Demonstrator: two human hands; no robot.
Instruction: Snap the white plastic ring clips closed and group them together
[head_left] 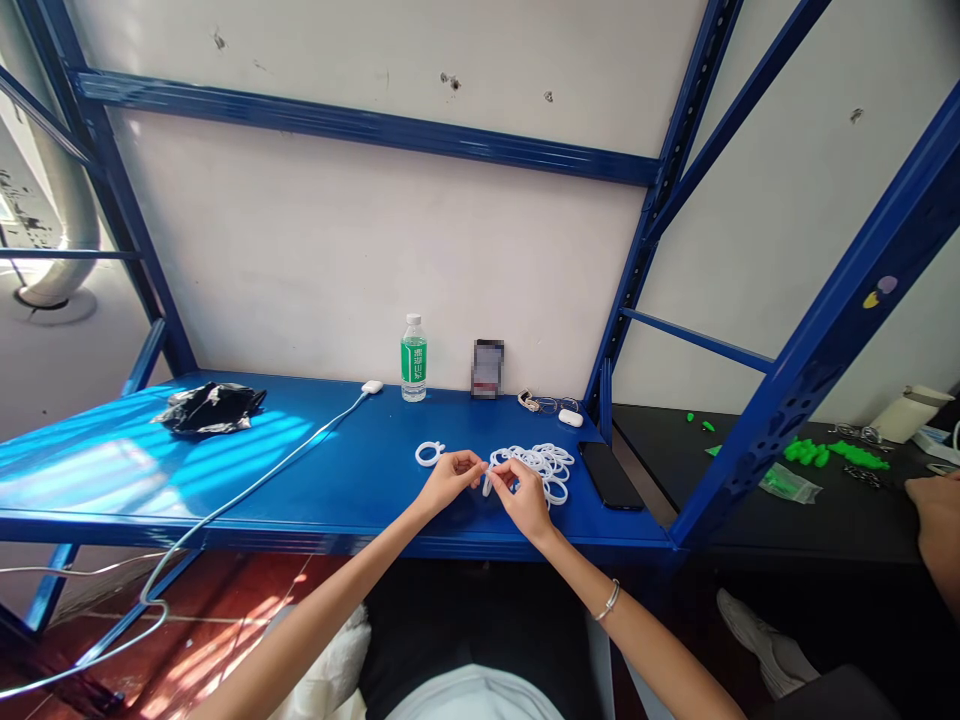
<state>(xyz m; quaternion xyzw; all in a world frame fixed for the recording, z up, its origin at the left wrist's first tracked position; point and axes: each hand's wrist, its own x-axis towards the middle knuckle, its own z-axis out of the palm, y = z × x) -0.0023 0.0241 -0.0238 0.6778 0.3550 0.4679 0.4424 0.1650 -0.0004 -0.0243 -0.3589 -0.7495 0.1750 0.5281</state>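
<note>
My left hand [452,480] and my right hand [525,497] meet near the front edge of the blue shelf, thumbs and fingers pinched together. Between their fingertips is a white plastic ring [487,484], seen nearly edge-on and partly covered by the fingers. Just behind and beside my right hand lies a loose pile of several white rings [553,462]. To the left, behind my left hand, more white ring [429,455] lies flat, with small nubs on its right side; whether it is one ring or a stack I cannot tell.
A water bottle [413,360] and an upright phone-like device [487,370] stand at the back. A black phone [611,476], earbud case [570,418], crumpled black bag [211,408] and white cable [277,465] lie around. Right, another person's hand [937,510] is near green pieces [806,452].
</note>
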